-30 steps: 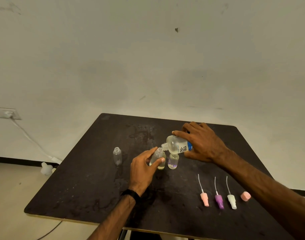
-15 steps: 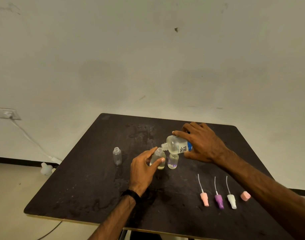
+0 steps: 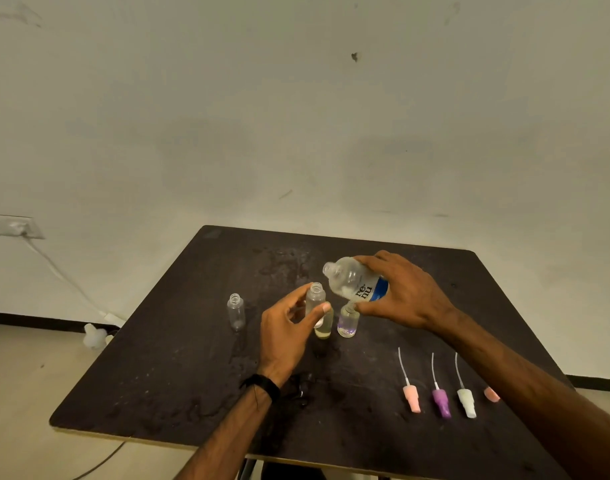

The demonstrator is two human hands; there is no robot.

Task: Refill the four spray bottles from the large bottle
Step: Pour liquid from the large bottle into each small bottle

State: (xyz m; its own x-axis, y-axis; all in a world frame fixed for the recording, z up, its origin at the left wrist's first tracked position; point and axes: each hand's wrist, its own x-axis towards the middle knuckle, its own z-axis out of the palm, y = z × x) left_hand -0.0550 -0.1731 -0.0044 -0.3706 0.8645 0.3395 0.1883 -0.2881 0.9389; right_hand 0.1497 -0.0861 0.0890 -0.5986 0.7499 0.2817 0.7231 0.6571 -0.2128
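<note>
My right hand (image 3: 405, 296) grips the large clear bottle (image 3: 353, 282) with its blue label. The bottle is tilted, its open mouth up and to the left, above the small bottles. My left hand (image 3: 288, 334) holds a small clear spray bottle (image 3: 315, 299) by its body, neck open. A yellowish bottle bottom (image 3: 324, 330) shows just below my left thumb; I cannot tell whether it is a separate bottle. Another small bottle (image 3: 347, 322) stands under the large one. An empty small bottle (image 3: 236, 311) stands apart at the left.
Three sprayer heads with dip tubes lie in a row at the right front of the dark table (image 3: 179, 375): pink (image 3: 411, 398), purple (image 3: 441, 403), white (image 3: 466, 403). A pink cap (image 3: 491, 393) is partly behind my right forearm. The tabletop looks wet.
The large bottle's mouth has risen up and away from the neck of the small bottle in my left hand. The small bottle has lifted slightly.
</note>
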